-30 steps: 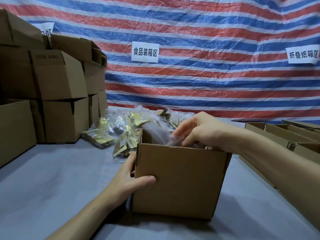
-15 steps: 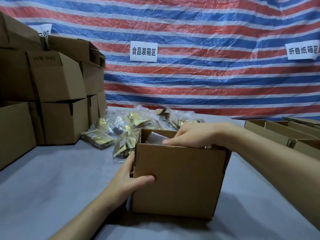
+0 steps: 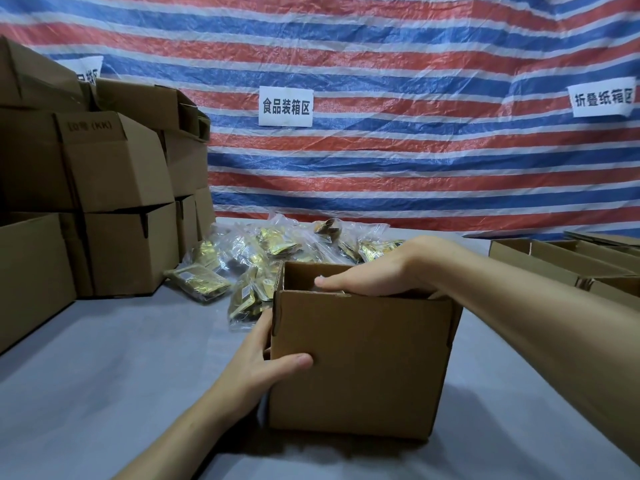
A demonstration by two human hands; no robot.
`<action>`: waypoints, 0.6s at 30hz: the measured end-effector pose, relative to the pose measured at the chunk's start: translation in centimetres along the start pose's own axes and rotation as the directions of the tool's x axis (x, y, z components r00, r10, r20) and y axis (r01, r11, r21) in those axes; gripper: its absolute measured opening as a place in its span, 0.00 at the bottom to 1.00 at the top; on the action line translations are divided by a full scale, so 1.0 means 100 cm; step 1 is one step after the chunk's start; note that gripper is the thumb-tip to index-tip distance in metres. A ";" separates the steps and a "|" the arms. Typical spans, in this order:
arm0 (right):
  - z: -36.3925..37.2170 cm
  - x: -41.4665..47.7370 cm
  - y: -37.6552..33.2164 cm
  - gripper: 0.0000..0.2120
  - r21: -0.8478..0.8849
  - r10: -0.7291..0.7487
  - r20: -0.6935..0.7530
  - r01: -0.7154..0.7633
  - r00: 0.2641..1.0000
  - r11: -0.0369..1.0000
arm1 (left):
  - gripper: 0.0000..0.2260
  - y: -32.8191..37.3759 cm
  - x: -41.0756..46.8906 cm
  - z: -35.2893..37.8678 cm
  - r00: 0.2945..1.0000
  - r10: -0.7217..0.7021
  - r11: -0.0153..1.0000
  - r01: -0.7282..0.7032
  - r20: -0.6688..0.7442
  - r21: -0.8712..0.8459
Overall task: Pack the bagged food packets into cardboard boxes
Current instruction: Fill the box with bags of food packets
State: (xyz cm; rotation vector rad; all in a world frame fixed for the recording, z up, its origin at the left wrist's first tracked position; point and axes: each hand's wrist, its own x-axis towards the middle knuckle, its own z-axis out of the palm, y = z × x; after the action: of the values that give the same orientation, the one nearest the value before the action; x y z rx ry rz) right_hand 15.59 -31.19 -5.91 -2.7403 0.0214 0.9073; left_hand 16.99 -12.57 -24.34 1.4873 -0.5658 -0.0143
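In the head view, the left hand (image 3: 263,372) is gripping the box (image 3: 363,368) at its near left corner, thumb lying on the front wall and fingers wrapping round the side. The right hand (image 3: 374,275) is reaching palm-down into the open top. Its fingers are sitting below the rim, hidden by the front wall, so whether they are holding a bag or pressing flat cannot be told. The packets (image 3: 277,244) are lying in a loose heap on the table (image 3: 104,375) just behind the box, beside the stack (image 3: 114,168) at left. More open boxes (image 3: 554,258) are waiting at right.

The step looks like seating a bag inside. The left hand should be bracing the corner firmly so the box is not sliding on the smooth top. The right should be pushing the slippery bag flat and low, leaving room for the next one, then lifting straight up so nothing is dragging out with it.
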 end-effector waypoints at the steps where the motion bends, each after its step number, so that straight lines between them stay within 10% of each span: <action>1: -0.001 0.001 -0.001 0.40 -0.067 0.028 -0.043 -0.031 0.999 0.997 | 0.46 0.000 0.000 0.000 1.000 0.000 1.000 0.000 0.004 0.011; 8: 0.007 -0.011 0.015 0.48 -0.037 -0.062 -0.212 0.056 0.975 0.998 | 0.42 -0.002 -0.001 -0.001 1.000 0.005 1.000 -0.006 0.020 0.017; 14: 0.041 -0.022 0.088 0.23 -0.158 -0.363 -0.801 0.417 0.477 0.895 | 0.48 -0.003 -0.001 0.001 1.000 -0.018 0.999 0.017 -0.008 -0.041; 18: 0.070 -0.028 0.136 0.30 0.146 -0.281 -0.728 0.541 0.625 0.828 | 0.49 -0.005 -0.002 0.003 0.997 -0.047 0.999 0.047 -0.055 0.006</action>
State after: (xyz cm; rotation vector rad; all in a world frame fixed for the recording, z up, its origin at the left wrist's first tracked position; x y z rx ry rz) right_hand 8.01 -42.77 -12.88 -2.3956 -0.2858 -0.2567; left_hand 16.87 -12.86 -24.88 1.5033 -0.4869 -0.0076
